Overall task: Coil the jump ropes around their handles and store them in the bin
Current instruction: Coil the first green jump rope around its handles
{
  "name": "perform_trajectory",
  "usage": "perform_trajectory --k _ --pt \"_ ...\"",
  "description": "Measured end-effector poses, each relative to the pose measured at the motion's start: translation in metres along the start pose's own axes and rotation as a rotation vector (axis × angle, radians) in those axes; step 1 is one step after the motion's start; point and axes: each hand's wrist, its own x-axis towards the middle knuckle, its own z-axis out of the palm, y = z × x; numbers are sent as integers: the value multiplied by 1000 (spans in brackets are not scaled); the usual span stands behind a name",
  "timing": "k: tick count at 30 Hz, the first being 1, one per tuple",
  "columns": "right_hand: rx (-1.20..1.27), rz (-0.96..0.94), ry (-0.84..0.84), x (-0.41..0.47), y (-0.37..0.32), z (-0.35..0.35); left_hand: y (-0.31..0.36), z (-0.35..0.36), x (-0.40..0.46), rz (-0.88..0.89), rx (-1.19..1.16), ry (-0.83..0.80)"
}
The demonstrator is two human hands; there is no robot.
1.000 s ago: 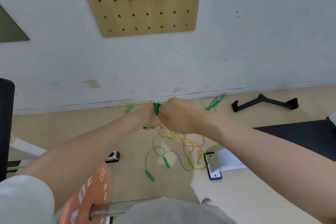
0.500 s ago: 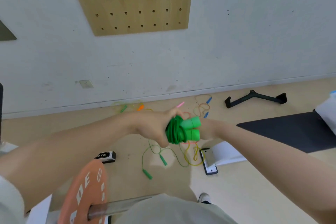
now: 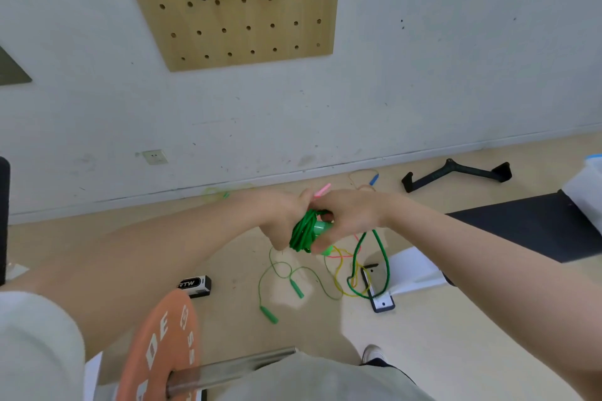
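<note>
Your left hand and right hand both clench the dark green coiled jump rope; its hanging tail loop may snag the floor ropes, loosening the wraps.

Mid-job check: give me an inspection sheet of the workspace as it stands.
Surface: beige floor, a black mat at right.
Job's things: green jump rope mostly coiled around its handles, a loop hanging; another green rope, yellow rope, pink handle, blue handle loose on the floor; white bin at right edge.
Clutter: orange weight plate on its bar, black cable handle.
Grippers: left hand grips the coil; right hand pinches it.
Cables: nothing seen.
Surroundings: white wall, wooden pegboard, wall socket.
</note>
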Motion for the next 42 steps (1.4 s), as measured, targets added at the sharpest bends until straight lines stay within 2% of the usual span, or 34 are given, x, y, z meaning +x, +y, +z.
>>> perform_trajectory --k 2,3,6,7,9,10,11,12,13,14,16,18,21,24,28,32,37,40,42 --pt "-370 101 43 3 -10 8 -1 -4 2 13 -138 -97" --pt "-474 128 108 4 -15 11 -3 -7 4 34 -222 -110" --pt "-511 152 312 6 -16 10 -13 -20 5 82 -353 -81" --pt "-449 158 353 6 -13 8 -18 -26 4 94 -369 -23" --pt "-172 187 408 6 -2 4 -29 -37 2 108 -490 259" --pt "52 198 437 6 5 3 -32 -41 1 122 -660 458" --pt "308 191 470 5 8 2 -33 -42 0 119 -935 632" --pt "555 162 518 5 11 2 -30 -38 -1 96 -1231 713" --pt "746 137 568 5 10 2 -24 -31 0 114 -1486 667" --pt "878 115 602 7 8 3 -15 -20 2 160 -1643 532" --pt "1013 90 617 14 2 8 3 5 9 311 -1727 330" --pt "1032 83 593 18 -3 11 11 14 12 383 -1797 296" --pt "926 12 588 20 -1 12 8 4 8 330 -1765 293" --pt "693 11 691 21 -1 7 6 1 10 335 -1828 262" --pt "360 133 748 18 -2 9 10 7 14 373 -1835 330" --pt "53 181 642 12 4 15 9 20 20 312 -1700 448" --pt "-126 92 472 0 10 5 12 29 18 365 -1672 510" --pt "-422 96 454 -2 12 1 13 24 20 233 -1621 664" --pt "-554 84 443 -1 14 2 11 21 19 177 -1546 692"
